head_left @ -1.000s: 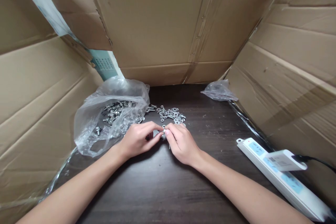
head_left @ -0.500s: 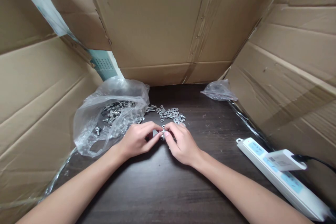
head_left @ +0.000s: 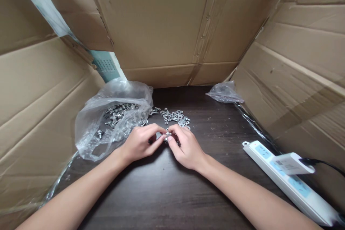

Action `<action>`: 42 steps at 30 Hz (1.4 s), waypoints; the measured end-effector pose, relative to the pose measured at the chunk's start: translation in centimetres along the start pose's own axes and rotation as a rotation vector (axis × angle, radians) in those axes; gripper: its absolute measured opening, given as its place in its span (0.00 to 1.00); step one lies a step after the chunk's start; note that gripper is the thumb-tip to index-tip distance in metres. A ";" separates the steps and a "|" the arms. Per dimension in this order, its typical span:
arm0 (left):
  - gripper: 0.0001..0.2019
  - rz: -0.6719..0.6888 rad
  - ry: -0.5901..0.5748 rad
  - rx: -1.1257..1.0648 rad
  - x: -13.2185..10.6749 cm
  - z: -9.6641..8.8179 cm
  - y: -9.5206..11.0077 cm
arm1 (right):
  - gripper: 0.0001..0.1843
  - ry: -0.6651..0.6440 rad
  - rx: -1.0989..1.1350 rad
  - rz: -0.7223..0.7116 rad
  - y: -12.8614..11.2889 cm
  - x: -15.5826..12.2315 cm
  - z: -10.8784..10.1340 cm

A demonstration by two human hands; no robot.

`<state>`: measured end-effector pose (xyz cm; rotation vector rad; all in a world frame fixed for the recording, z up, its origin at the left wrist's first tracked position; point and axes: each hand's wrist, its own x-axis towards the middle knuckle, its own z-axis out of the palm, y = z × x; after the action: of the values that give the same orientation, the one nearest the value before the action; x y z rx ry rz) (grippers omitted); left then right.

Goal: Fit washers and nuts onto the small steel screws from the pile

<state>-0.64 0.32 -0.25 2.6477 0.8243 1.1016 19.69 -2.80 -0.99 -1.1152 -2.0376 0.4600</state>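
Note:
Between my two hands, at the middle of the table, is a small metal bolt (head_left: pixel 167 134) lying sideways with a washer-like ring on its shank. My left hand (head_left: pixel 144 142) pinches its left end between thumb and index finger. The thumb and fingertips of my right hand (head_left: pixel 185 145) close round the right end, covering part of it; whether a nut is under them I cannot tell. Just beyond my fingertips lies a loose pile of bolts, nuts and flat washers (head_left: pixel 175 115). A few more metal pieces show partly under my hands.
At the left, an opened clear plastic bag (head_left: pixel 91 115) holds many assembled bolts (head_left: pixel 118 115). A small plastic bag (head_left: pixel 225 92) lies at the back right. A white power strip (head_left: pixel 285 183) with a plugged-in adapter (head_left: pixel 292 164) runs along the right. Cardboard walls (head_left: pixel 167 18) enclose the dark table (head_left: pixel 161 194).
The fingers of my right hand have shifted slightly at the bolt, and its shank now lies more plainly sideways between the hands. The pile and bags look unchanged.

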 end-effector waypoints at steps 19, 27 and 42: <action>0.05 -0.004 0.018 0.013 0.0 0.0 0.0 | 0.05 0.014 0.007 0.008 0.0 0.0 0.1; 0.04 0.008 0.016 -0.009 0.1 0.0 0.1 | 0.09 -0.022 -0.005 -0.009 0.2 0.1 0.1; 0.04 -0.006 0.005 -0.004 0.1 -0.1 0.1 | 0.05 0.034 0.007 -0.011 0.0 0.0 0.1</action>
<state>-0.60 0.27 -0.13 2.6385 0.8304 1.1077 19.66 -2.84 -1.04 -1.1001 -2.0101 0.4400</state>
